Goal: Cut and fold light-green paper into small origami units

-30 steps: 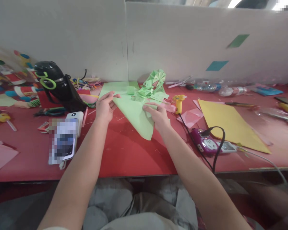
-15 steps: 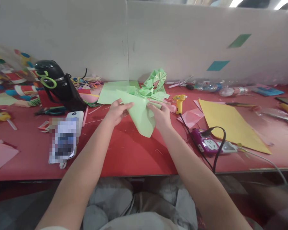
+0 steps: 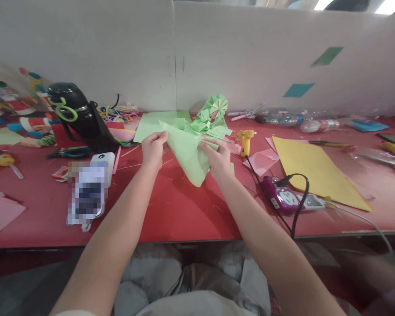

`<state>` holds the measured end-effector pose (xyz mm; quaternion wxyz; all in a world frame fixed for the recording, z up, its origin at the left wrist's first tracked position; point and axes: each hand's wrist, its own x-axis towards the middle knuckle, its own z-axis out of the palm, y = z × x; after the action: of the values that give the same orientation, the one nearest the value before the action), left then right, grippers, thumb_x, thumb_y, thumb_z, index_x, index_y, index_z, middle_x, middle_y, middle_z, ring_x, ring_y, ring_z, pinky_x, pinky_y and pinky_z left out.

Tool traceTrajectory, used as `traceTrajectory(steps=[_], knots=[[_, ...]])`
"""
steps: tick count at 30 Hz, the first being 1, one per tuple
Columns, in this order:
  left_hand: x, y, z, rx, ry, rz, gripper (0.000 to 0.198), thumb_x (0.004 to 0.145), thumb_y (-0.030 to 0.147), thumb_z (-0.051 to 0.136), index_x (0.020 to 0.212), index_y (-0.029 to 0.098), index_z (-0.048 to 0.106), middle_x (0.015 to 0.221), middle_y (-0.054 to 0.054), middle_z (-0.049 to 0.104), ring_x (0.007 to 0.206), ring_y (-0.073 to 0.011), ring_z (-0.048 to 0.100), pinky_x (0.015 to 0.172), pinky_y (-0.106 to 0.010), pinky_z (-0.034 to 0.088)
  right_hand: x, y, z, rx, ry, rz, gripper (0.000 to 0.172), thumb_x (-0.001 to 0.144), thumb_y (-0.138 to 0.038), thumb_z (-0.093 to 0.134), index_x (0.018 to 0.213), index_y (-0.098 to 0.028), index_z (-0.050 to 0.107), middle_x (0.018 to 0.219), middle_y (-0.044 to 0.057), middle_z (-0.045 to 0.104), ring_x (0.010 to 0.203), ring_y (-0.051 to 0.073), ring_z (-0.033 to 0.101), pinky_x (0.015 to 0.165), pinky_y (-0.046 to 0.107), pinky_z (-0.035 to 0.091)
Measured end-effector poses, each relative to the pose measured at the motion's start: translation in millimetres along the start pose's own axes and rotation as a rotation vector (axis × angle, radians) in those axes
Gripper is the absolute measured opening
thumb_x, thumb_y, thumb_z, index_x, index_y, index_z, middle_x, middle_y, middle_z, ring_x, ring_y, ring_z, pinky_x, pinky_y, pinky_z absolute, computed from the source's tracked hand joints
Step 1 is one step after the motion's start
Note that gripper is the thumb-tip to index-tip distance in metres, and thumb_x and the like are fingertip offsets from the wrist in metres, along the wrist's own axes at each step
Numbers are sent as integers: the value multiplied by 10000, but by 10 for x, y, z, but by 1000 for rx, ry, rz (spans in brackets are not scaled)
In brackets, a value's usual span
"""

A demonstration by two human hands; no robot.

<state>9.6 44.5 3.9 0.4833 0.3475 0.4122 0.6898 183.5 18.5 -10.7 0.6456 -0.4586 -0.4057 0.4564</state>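
A light green paper sheet (image 3: 188, 156), bent and tilted, is held up over the red table (image 3: 184, 215). My left hand (image 3: 154, 149) pinches its upper left edge between thumb and fingers. My right hand (image 3: 219, 159) grips the right part of the sheet, thumb on the near side; some of its fingers are hidden behind the paper. Behind the sheet lie a flat green sheet (image 3: 148, 125) and a folded green paper piece with a round fan shape (image 3: 217, 107).
Left: a black bottle (image 3: 85, 118), a phone (image 3: 88, 193) and pliers (image 3: 70, 152). Right: a yellow glue gun (image 3: 245, 142), pink paper (image 3: 262, 161), a purple power strip (image 3: 281, 195) with cables, yellow paper (image 3: 316, 171) and plastic bottles (image 3: 319, 126). A pale partition (image 3: 118, 52) stands behind.
My left hand has moved slightly left and up and its fingers have closed on the sheet's edge. The sheet has turned a little, its lower tip shifting left.
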Motion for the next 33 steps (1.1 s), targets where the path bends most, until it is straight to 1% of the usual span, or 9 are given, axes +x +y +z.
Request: traceTrajectory(steps=[3,6,13,17,20,27,29,31,33], knots=[[12,15,0,-63,13,6,147,683,160,744,706,170,599,676,22,642,613,-121,628,614,-234,510,-18,-7,0,10,-18,-13,237,634,-361,784,819,-234,710,726,7,689,699,195,644,668,343,510],[25,30,-8,-89,24,-14,175,652,139,735,749,179,595,709,24,654,643,-121,647,611,-219,504,-30,-10,4,-2,-33,-11,239,639,-369,787,823,-236,713,727,5,698,690,192,649,659,338,517],[86,11,-63,-75,59,25,322,686,407,806,749,205,564,694,-5,664,721,-170,690,613,-234,508,-20,5,3,-25,-39,14,279,637,-398,799,847,-236,713,732,6,707,702,201,667,664,343,525],[139,18,-103,-89,71,43,235,692,299,790,781,215,589,738,7,674,739,-143,688,618,-214,497,-49,-17,18,-4,-68,29,278,636,-392,802,848,-236,713,745,8,711,701,200,668,643,335,517],[162,18,-107,-97,120,51,194,699,256,752,779,221,580,751,8,678,729,-128,675,605,-195,483,-82,-35,35,9,-84,39,275,633,-388,806,841,-235,713,742,10,708,700,197,668,638,331,517],[220,-24,-153,-94,191,78,265,712,400,746,782,232,553,735,2,664,753,-152,689,640,-229,500,-117,-61,55,11,-102,56,267,634,-377,806,841,-234,715,740,10,710,698,197,670,629,327,524],[218,-11,-164,-119,137,17,324,729,489,748,821,229,578,823,-35,704,850,-185,702,687,-246,524,-104,-57,51,30,-90,50,260,629,-365,811,831,-230,716,724,6,705,681,188,664,616,315,520],[189,8,-151,-126,9,-84,409,739,580,736,884,220,607,958,-83,729,974,-229,698,761,-284,546,-80,-48,41,60,-63,32,243,626,-344,814,812,-226,713,708,-1,696,658,172,652,605,302,514],[134,21,-119,-93,-138,-185,475,728,610,745,943,202,631,1027,-115,729,1037,-256,686,822,-320,554,-46,-34,25,95,-12,11,238,626,-326,812,813,-220,708,709,-6,691,650,162,644,608,298,518]])
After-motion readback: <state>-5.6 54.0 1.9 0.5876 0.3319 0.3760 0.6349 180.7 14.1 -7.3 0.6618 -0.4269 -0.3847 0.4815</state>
